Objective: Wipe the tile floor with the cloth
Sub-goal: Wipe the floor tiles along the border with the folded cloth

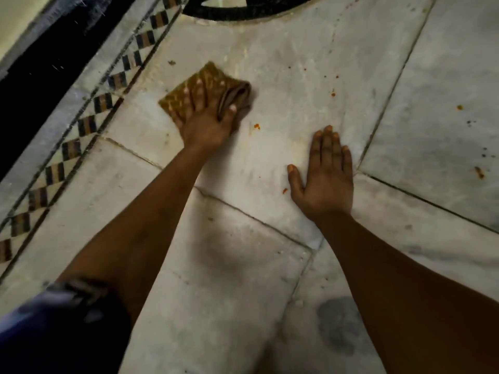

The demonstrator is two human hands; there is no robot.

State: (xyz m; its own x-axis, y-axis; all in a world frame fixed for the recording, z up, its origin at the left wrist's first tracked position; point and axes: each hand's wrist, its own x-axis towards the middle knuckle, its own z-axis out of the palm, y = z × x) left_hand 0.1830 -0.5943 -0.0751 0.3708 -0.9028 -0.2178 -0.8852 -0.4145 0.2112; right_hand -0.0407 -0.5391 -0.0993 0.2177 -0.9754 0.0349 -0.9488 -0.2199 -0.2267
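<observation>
A folded mustard-brown patterned cloth (213, 76) lies flat on the pale marble tile floor (291, 63), left of centre. My left hand (206, 125) presses down on it with fingers spread and straight, the thumb resting on the cloth's folded right edge. To the right, my right hand (326, 179) lies flat on the bare tile, palm down, fingers together, holding nothing. Small orange specks (256, 126) dot the floor between the hands, with more orange specks (333, 93) further right.
A black-and-tan checkered border strip (89, 125) runs diagonally along the left, with a dark band (40, 63) beyond it. A black curved inlay (243, 9) sits at the top. Orange smears (479, 172) mark the right tile; a grey stain (337, 322) lies near the bottom.
</observation>
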